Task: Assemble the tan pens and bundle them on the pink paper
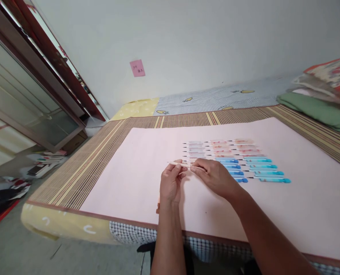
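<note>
A slim, pale cream-pink pen (178, 164) lies nearly level between my two hands, its thin tip pointing left. My left hand (170, 182) pinches it near the tip end with thumb and fingers. On the other end, the fingers of my right hand (215, 176) are closed around it, hiding part of it. Just beyond and to the right, several pen-like pieces with thin dark tips lie in rows: pale pink and orange ones (219, 147) farther off, dark blue ones (238, 173) and teal ones (268, 173) nearer. My right hand covers some of these.
A pink sheet (124, 172) covers much of the striped mat (72, 168) on the bed. Beside my left wrist, a small orange-brown thing (158, 207) is partly hidden. Folded green cloth (315, 110) and pillows are at the far right. A pink note (137, 68) is on the wall.
</note>
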Available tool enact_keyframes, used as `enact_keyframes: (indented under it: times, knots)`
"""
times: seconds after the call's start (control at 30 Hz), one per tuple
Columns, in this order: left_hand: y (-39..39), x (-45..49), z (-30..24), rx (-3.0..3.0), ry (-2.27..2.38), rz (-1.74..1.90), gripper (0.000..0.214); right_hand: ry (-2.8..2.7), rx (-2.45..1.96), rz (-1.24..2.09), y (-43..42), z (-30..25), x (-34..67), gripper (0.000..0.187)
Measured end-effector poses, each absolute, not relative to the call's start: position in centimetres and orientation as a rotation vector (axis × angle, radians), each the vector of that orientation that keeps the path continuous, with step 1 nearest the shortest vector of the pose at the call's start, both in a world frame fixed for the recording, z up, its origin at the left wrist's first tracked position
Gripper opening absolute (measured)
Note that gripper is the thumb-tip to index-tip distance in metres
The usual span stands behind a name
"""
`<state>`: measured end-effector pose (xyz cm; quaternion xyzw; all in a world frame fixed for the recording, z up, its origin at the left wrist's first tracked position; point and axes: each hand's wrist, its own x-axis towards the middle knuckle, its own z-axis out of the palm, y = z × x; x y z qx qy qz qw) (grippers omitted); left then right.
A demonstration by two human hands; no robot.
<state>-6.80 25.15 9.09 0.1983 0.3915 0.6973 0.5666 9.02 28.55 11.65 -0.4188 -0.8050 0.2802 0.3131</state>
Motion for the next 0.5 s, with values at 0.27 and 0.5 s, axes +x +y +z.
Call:
enact_keyframes:
  times: [0.27,0.5]
  knots:
    - [25.2,-6.6,9.2,0.414,0.927,1.651,0.039,-2.117,-1.082,0.874,28.8,11.3,8.9,0.033]
    - [25.2,-7.2,8.9,0.418,0.819,1.615,0.032,-2.081,-1.084,0.994,28.7,11.2,9.0,0.034]
